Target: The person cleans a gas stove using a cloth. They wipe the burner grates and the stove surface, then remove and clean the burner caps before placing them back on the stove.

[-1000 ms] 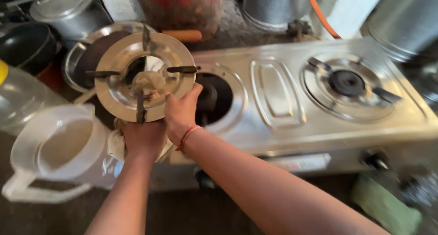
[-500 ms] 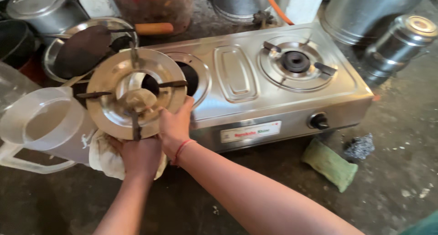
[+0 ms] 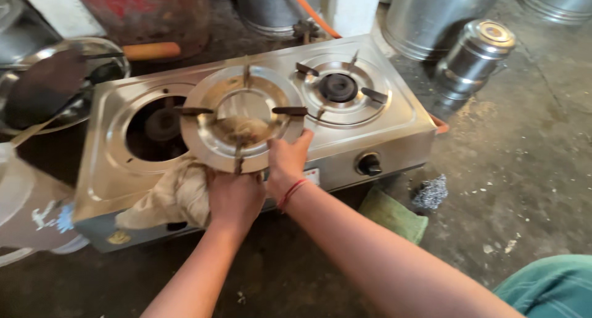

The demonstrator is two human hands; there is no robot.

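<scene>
A round steel burner ring with pan-support prongs [image 3: 237,117] is lifted over the middle of a two-burner steel gas stove [image 3: 382,130]. My left hand [image 3: 234,198] grips the ring's near edge together with a crumpled beige cloth [image 3: 169,194] that hangs below it. My right hand [image 3: 287,161], with a red thread on the wrist, holds the ring's right near edge. The stove's left burner opening [image 3: 154,127] is bare, with no ring on it. The right burner [image 3: 339,86] keeps its ring and supports.
A steel lidded can [image 3: 472,56] and large steel vessels stand right of the stove. A green cloth [image 3: 394,216] and steel scrubber [image 3: 430,193] lie on the floor in front. A pan with a wooden handle [image 3: 61,77] sits at left, a clear plastic jug [image 3: 18,194] beside it.
The view has swung left, so the stove now sits more central. The ring in both hands has come right, off the left burner area, to hover over the stove's middle.
</scene>
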